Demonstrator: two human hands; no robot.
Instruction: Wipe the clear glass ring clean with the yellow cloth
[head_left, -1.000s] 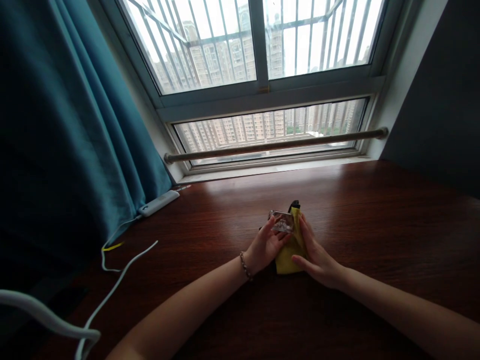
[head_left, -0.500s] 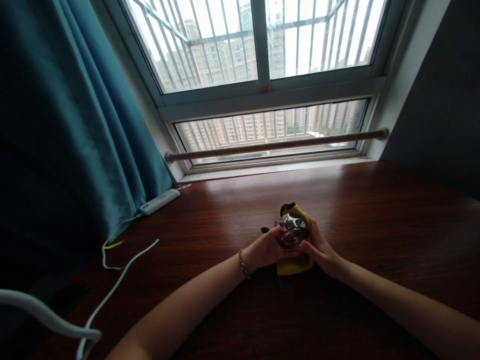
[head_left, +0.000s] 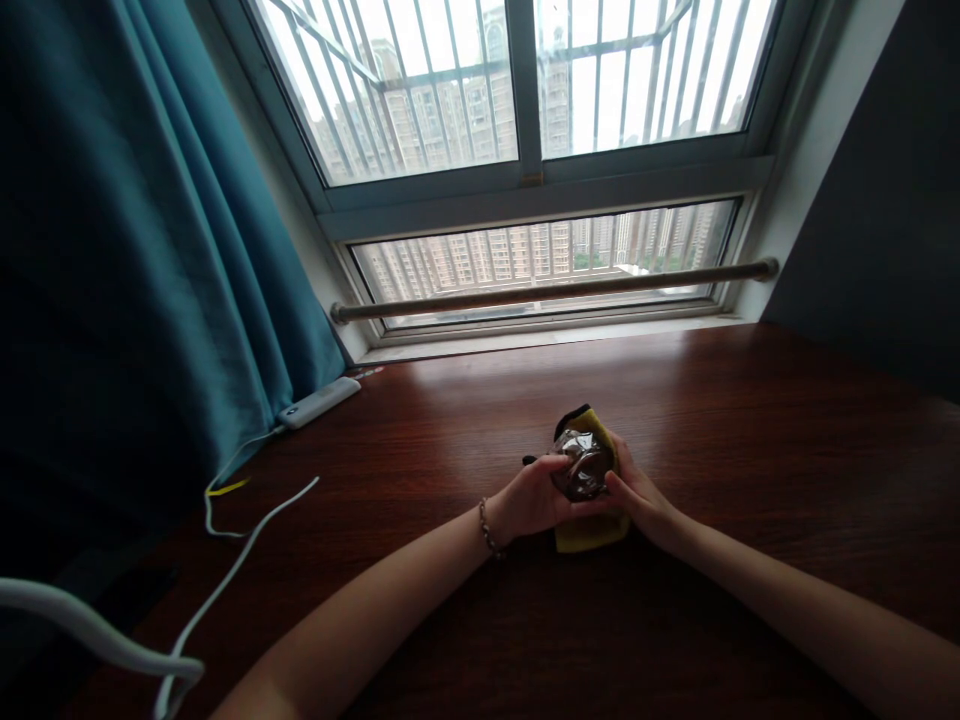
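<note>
A shiny, see-through, dark-tinted glass object [head_left: 585, 470] is held above the desk between both hands; its exact kind I cannot make out. My left hand [head_left: 534, 497] is closed on its left side, thumb over the near face. My right hand [head_left: 643, 507] grips a yellow cloth with a black edge [head_left: 591, 535] and presses it to the right side of the glass object. Part of the cloth hangs below the hands, and its black edge shows above the object. Just beyond my left thumb, a small black thing [head_left: 529, 460] peeks out, mostly hidden.
The hands are over a dark reddish wooden desk [head_left: 450, 420]. A white power strip [head_left: 319, 403] lies at the far left beside a blue curtain [head_left: 225, 250]. White cables [head_left: 232, 570] and a yellow tie [head_left: 229, 488] are at left. A metal rail [head_left: 555, 293] crosses the window.
The glass object has turned slightly in my hands, so its reflections differ. The cloth has shifted a little with it. Both arms stay almost where they were.
</note>
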